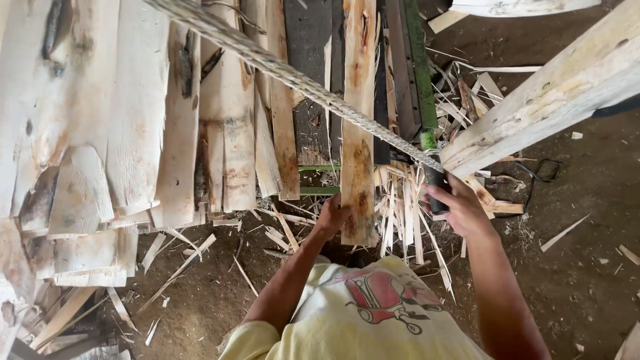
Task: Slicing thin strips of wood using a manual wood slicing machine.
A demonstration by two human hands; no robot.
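Gripping one plank (358, 167), left hand (331, 217); right hand (457, 207) grips one black handle (436, 187).

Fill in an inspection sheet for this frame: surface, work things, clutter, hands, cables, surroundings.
Surface: bare dirt floor, dusty.
Work things: upright wooden plank; black handle on a green bar.
Clutter: wood splinters by the plank's foot, scraps across the floor.
Hands: left hand grips the plank's lower edge; right hand closed around the black handle.
Cables: thick twisted rope running diagonally; dark cord on the floor.
Surroundings: stacked rough boards at left; pale beam at upper right.
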